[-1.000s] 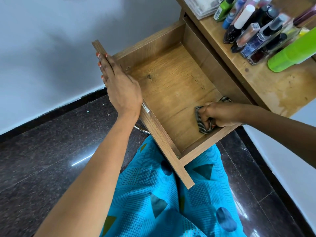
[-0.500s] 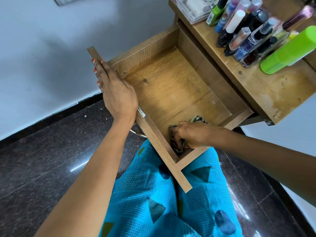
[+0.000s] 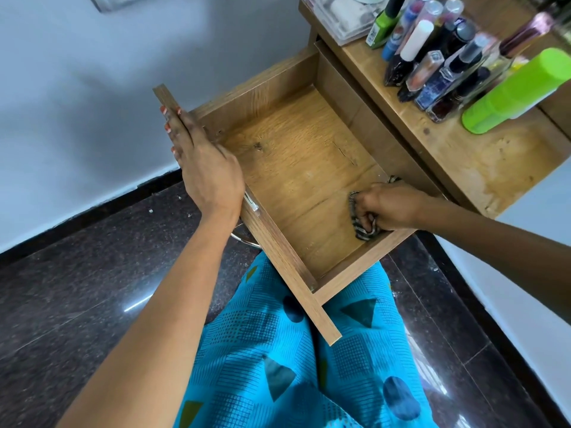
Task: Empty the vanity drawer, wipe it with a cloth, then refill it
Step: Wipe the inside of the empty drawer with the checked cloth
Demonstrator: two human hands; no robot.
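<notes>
The wooden vanity drawer [image 3: 296, 156] is pulled out over my lap, and nothing lies inside but the cloth. My left hand [image 3: 205, 168] lies flat along the top of the drawer's front panel, fingers wrapped over its edge. My right hand [image 3: 389, 205] is inside the drawer by its right side wall, fingers bunched on a striped black-and-white cloth [image 3: 366, 231] pressed to the drawer floor. Most of the cloth is hidden under the hand.
On the vanity top [image 3: 469, 162] at the upper right stand several nail polish bottles [image 3: 432, 72], a lime green bottle [image 3: 519, 91] lying on its side and a clear box [image 3: 343, 17]. A dark polished floor [image 3: 77, 288] and a white wall surround the drawer.
My right hand and the cloth have swept from the drawer's near corner back along the side wall toward the vanity. The left hand stays on the front panel.
</notes>
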